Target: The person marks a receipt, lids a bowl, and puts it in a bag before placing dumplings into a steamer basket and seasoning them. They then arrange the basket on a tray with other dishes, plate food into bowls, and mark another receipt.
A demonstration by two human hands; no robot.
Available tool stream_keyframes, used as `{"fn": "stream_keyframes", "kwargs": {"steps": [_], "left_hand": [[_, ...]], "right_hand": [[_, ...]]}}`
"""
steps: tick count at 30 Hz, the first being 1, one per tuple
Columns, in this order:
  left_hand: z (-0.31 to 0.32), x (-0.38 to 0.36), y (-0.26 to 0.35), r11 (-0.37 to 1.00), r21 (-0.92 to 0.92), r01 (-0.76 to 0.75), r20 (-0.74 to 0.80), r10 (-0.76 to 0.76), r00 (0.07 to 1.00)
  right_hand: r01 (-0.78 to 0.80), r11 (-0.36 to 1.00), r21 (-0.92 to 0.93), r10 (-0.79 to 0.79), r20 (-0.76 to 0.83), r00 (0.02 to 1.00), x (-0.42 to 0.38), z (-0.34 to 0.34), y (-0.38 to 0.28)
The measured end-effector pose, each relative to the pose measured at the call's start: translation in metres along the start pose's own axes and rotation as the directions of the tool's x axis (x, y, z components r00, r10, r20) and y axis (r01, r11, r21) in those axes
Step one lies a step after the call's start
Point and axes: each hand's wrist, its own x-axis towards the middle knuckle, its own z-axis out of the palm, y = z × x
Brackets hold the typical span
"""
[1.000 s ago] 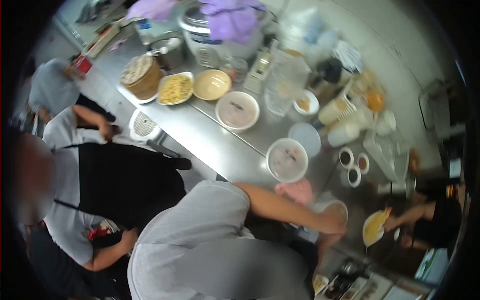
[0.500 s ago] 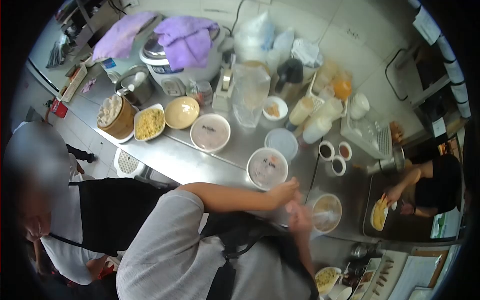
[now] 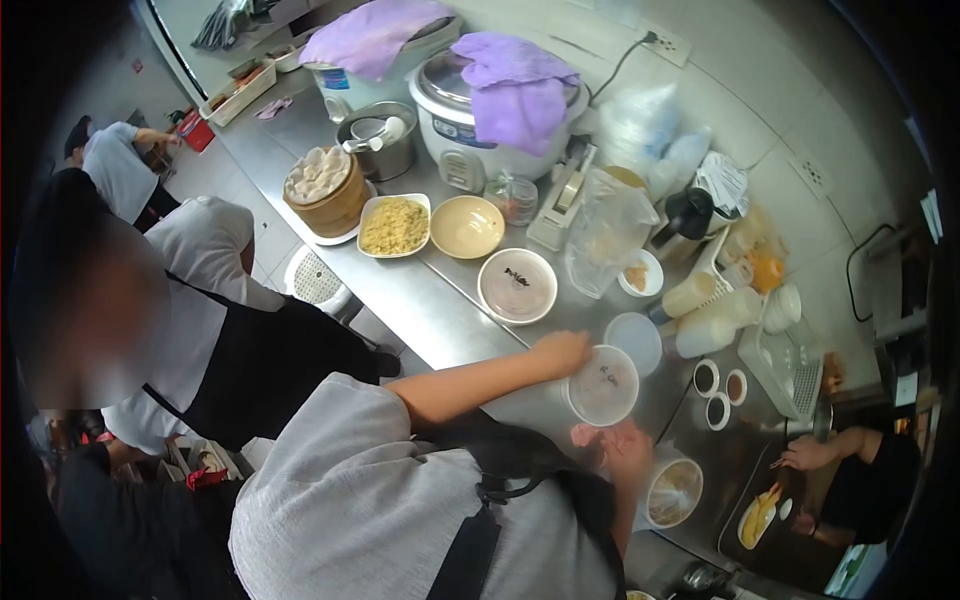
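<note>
My left hand [image 3: 562, 355] is curled and slightly blurred at the left rim of a lidded white tub [image 3: 607, 388] with handwriting on its lid. Whatever its fingers hold is hidden. Lower down, my right hand [image 3: 628, 452] is closed on a thin, crumpled pink piece of material [image 3: 598, 434], in front of the tub. Next to that hand stands a round container [image 3: 672, 492] with a clear plastic bag about it. A pale round lid [image 3: 633, 343] lies just beyond the tub. Farther left is a second lidded tub [image 3: 516, 287] with dark writing.
Along the steel counter [image 3: 400, 305] stand a bamboo steamer [image 3: 328, 195], a dish of yellow food [image 3: 394, 226], a beige bowl [image 3: 467, 227] and rice cookers [image 3: 490, 115]. Sauce cups [image 3: 718, 411] sit at right, near another person's hands [image 3: 810, 452]. A co-worker [image 3: 250, 360] stands close at left.
My hands were together at the pink material; the left has moved away to the tub's rim. The view has turned, and the people at left have shifted.
</note>
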Motion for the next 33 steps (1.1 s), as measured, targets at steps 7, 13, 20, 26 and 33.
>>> {"fn": "stream_keyframes", "kwargs": {"steps": [7,13,20,26,33], "left_hand": [[0.000,-0.013,-0.006,0.713,-0.699,0.053,0.183,0.107,0.977],[0.007,0.000,0.007,0.732,-0.669,0.130,0.199,0.007,0.980],[0.010,0.005,0.002,0.603,-0.762,0.238,0.423,0.184,0.887],[0.023,-0.018,0.011,0.322,-0.874,0.364,0.430,0.165,0.888],[-0.099,-0.073,0.002,0.137,-0.921,0.364,0.366,-0.013,0.931]], "right_hand": [[-0.114,0.955,-0.274,-0.001,-0.389,0.921,-0.031,-0.122,0.051],[-0.436,0.835,-0.335,0.439,-0.072,0.896,-0.038,-0.140,0.055],[-0.508,0.860,0.052,0.507,0.031,0.861,-0.035,-0.124,0.063],[-0.422,0.739,0.525,0.525,-0.057,0.849,-0.044,-0.111,0.067],[-0.405,0.580,0.707,0.495,0.089,0.864,-0.015,-0.133,-0.012]]}}
